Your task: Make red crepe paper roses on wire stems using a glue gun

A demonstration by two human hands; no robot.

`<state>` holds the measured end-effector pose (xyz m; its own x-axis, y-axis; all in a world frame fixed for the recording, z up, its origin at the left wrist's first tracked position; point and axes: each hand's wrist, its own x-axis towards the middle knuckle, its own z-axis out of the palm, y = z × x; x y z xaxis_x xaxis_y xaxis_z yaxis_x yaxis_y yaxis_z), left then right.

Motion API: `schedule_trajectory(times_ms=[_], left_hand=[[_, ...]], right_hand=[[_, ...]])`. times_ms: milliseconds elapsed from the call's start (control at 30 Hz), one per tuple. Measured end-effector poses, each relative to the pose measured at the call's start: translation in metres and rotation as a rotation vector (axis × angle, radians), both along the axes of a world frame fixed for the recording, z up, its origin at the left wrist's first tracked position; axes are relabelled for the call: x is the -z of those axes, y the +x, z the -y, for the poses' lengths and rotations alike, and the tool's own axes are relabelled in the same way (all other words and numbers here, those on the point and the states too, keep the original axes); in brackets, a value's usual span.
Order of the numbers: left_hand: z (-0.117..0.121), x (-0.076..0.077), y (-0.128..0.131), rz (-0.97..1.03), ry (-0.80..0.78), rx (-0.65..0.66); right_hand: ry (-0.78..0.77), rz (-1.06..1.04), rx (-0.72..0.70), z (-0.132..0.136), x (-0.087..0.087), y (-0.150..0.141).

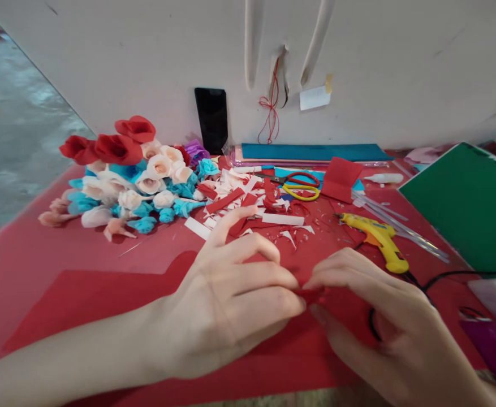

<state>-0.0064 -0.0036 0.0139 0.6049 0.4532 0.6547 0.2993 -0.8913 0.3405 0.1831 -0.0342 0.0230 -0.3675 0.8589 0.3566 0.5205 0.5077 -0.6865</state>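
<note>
A small piece of red paper (pixel 311 295) is pinched between my two hands above the red tabletop. My left hand (pixel 234 299) reaches in from the left, its lower fingers curled onto one end of the piece and its index finger raised. On the other end, my right hand (pixel 383 316) closes thumb and fingertips. Most of the piece is hidden by the fingers. Beyond them lies a heap of white and red paper scraps (pixel 248 198). Scissors (pixel 301 186) with one red and one yellow handle rest at the heap's right side.
Paper flowers (pixel 146 181) in red, white and blue are piled at the back left. A yellow glue gun (pixel 377 234) lies beyond my right hand, near clear glue sticks (pixel 404 226). A black phone (pixel 212 120) leans against the wall. Green sheet (pixel 468 209) stands right.
</note>
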Motion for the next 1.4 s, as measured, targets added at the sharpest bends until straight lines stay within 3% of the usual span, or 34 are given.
schedule_trajectory(times_ms=[1033,1233,1400], left_hand=[[-0.002,0.0,-0.002,-0.038,-0.008,0.028],[-0.003,0.001,-0.001,-0.006,-0.064,0.0],[-0.006,0.002,0.001,0.009,-0.262,-0.078]], right_hand=[[-0.199,-0.056,-0.028,-0.002,0.004,0.002],[-0.419,-0.162,-0.07,-0.008,0.008,0.006],[-0.797,-0.499,-0.134,-0.008,0.018,0.011]])
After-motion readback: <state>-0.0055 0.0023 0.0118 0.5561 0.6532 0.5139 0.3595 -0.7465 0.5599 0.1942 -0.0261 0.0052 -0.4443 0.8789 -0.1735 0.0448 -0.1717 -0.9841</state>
